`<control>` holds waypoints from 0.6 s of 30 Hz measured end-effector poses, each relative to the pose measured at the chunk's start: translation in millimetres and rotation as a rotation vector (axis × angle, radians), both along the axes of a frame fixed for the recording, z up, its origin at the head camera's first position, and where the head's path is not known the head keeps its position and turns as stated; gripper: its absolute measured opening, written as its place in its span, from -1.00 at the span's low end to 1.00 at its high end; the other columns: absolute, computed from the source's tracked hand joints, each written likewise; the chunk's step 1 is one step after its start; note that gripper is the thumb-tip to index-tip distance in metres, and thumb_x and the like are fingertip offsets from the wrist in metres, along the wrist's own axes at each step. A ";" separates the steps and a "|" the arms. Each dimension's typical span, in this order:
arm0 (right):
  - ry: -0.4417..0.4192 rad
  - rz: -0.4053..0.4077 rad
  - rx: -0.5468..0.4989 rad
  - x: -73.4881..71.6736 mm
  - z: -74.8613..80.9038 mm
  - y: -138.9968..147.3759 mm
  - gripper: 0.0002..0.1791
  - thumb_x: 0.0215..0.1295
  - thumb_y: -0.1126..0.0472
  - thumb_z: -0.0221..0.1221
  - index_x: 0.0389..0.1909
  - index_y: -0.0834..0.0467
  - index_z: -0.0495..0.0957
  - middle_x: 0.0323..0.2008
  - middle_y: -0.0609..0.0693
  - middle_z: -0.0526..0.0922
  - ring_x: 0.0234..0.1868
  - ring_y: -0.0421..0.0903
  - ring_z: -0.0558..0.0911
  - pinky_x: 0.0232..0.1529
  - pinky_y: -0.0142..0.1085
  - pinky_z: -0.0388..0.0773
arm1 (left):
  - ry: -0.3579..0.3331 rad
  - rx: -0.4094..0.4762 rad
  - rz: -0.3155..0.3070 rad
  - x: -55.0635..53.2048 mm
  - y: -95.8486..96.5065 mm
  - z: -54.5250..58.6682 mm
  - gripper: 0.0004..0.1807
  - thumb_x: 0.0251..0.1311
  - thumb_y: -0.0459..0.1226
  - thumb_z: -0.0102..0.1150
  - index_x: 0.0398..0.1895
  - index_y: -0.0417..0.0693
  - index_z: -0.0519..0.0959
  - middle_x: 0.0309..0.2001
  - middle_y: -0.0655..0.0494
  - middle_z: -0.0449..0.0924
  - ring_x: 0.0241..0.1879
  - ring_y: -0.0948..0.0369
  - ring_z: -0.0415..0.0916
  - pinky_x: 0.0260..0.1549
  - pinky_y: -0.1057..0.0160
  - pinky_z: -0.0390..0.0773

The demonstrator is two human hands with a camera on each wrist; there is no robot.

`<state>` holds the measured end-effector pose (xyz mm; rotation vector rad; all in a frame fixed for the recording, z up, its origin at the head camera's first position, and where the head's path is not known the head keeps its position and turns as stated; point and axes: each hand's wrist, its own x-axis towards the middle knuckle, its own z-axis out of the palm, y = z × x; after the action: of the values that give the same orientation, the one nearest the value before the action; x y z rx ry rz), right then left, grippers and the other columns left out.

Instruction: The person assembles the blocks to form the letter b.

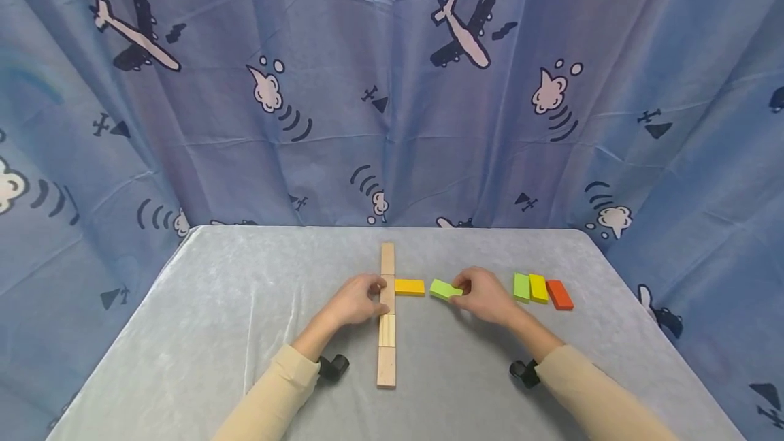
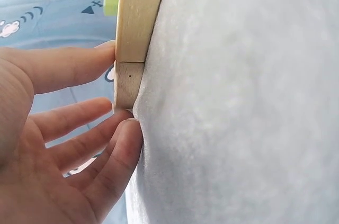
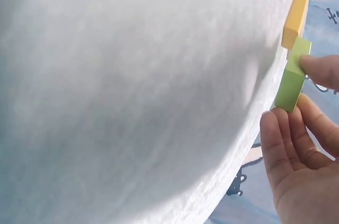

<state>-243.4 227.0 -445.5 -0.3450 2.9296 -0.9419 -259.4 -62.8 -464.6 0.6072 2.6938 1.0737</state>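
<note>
no legible text, labels, numbers

Both sleeves (image 1: 269, 397) cropped btm, held grn block (image 1: 444, 289) part-hidden by R hand (image 1: 486, 297)

"What sort of place are we looking at?"

"A curtained-off tabletop corner, we'd say: a blue curtain (image 1: 331, 169) printed with cartoon planes (image 1: 468, 43) and clouds (image 1: 268, 92) hangs behind the cloth-covered table (image 1: 184, 332) and down both sides."

"Do we call it a home?"

"We cannot tell. The playful print and the coloured blocks (image 1: 409, 287) suggest a play corner, but the curtain hides the room, so a home or a studio both fit."
</note>
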 end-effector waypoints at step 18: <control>-0.096 -0.039 0.082 -8.3 -6.8 -14.3 -0.68 0.12 0.20 0.48 -0.17 0.25 0.66 -0.32 0.00 0.61 -0.29 -0.07 0.52 -0.17 -0.16 0.54 | 0.009 0.013 0.002 -1.2 -1.0 -1.7 -0.50 0.11 -0.27 0.47 0.12 -0.22 0.60 -0.05 -0.06 0.61 -0.11 0.09 0.53 -0.05 0.04 0.54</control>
<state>-251.7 212.7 -452.3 -0.2327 2.8862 -0.8159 -260.6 -63.8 -466.4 0.6134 2.6974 1.0923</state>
